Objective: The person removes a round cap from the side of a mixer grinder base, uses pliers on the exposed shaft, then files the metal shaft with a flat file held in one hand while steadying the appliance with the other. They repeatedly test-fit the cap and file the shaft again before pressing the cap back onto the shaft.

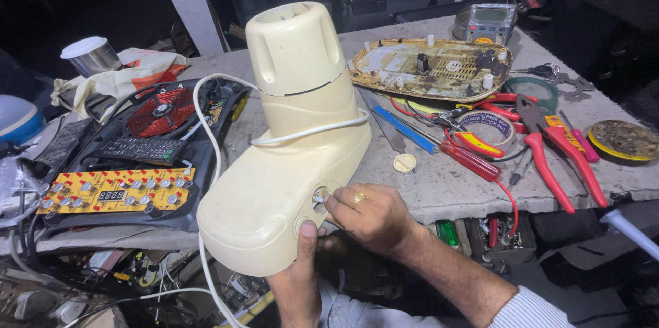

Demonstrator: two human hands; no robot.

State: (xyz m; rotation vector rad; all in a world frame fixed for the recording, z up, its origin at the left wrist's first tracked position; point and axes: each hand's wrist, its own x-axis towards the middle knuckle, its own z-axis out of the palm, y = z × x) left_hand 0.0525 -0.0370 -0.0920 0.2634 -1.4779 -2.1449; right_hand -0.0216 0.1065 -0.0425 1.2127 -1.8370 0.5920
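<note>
Now our left hand [298, 280] grips the cream mixer base [288, 156] from below, thumb pressed on it. Our right hand [367, 217] pinches at its round side socket [320, 199], seemingly holding something small.

Grey workbench [439, 184]: cream appliance base [288, 156], red pliers [559, 153], tape roll [489, 125]

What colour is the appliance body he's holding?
Cream, a pale yellowish plastic body, seen in the head view.

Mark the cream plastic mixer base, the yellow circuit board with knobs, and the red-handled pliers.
cream plastic mixer base [274, 184]: head view, broad side of the housing.
yellow circuit board with knobs [113, 190]: head view, middle of the board.
red-handled pliers [559, 146]: head view, upper red handle.
</note>
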